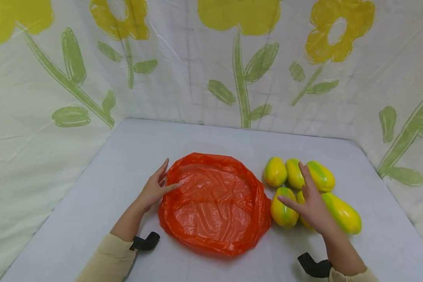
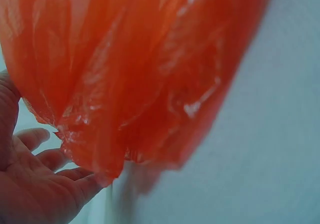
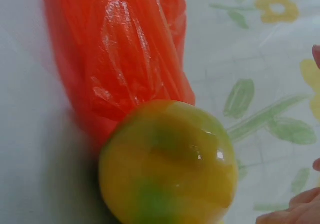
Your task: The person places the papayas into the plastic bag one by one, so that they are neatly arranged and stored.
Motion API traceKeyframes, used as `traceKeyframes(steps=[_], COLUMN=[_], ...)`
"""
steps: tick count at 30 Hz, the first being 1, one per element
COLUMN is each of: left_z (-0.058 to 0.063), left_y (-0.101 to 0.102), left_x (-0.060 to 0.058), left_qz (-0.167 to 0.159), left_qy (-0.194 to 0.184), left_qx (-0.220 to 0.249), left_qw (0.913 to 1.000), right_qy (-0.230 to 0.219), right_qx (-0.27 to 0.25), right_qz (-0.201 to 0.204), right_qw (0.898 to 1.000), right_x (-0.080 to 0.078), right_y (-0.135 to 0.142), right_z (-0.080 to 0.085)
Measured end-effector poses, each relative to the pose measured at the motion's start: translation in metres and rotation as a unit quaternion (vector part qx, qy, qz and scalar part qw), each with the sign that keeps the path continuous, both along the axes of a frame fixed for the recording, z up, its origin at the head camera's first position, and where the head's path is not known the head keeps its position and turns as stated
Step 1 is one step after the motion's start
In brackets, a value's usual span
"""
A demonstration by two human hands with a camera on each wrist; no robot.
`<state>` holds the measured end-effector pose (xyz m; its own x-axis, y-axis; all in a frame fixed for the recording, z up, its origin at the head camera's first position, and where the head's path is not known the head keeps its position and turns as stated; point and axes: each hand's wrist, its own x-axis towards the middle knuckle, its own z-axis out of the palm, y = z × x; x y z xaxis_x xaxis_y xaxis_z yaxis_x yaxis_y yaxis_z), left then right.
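A red plastic bag point(image 1: 216, 246) lies on the table with its mouth spread wide and its rim rolled outward. At its left edge is my left hand point(image 1: 153, 193), fingers spread and thumb reaching over the rim. In the left wrist view, that hand point(image 2: 42, 191) stays loosely extended beside the bag's crinkled side point(image 2: 135, 78). Several yellow-green papayas point(image 1: 275, 172) lie right of the bag. Over them hovers my right hand point(image 1: 315, 207), fingers extended, thumb out, partly hiding some. The right wrist view shows one papaya point(image 3: 170, 169) close up beside the bag point(image 3: 117, 58), with fingers point(image 3: 300, 209) at the edge.
The white table point(image 1: 155, 137) carries the bag and fruit. A flower-printed curtain point(image 1: 183, 94) closes off the back and sides. Each wrist wears a black mount, on the left point(image 1: 146, 241) and on the right point(image 1: 313, 267).
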<state>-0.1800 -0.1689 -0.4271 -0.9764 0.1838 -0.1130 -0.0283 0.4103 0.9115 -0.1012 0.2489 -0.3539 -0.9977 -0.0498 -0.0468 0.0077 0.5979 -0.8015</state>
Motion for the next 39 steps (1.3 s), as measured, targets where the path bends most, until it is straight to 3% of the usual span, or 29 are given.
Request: traceKeyframes(steps=[5, 14, 32, 39], left_z=[0.0, 0.004, 0.005, 0.005], left_y=[0.001, 0.004, 0.006, 0.008], left_x=[0.001, 0.005, 0.007, 0.007], left_qz=[-0.003, -0.002, -0.014, -0.011], left_qy=[-0.003, -0.052, -0.066, -0.065], left_qx=[0.009, 0.018, 0.032, 0.032], left_qw=[0.9999, 0.9985, 0.9972, 0.9973], right_qy=[0.003, 0.013, -0.022, -0.02], right_qx=[0.001, 0.006, 0.012, 0.002], right_qz=[-0.006, -0.014, -0.018, -0.041], right_qw=[1.0, 1.0, 1.0, 0.999], right_x=[0.005, 0.011, 0.013, 0.012], right_y=[-0.001, -0.004, -0.016, -0.017], right_z=[-0.005, -0.009, -0.028, -0.033])
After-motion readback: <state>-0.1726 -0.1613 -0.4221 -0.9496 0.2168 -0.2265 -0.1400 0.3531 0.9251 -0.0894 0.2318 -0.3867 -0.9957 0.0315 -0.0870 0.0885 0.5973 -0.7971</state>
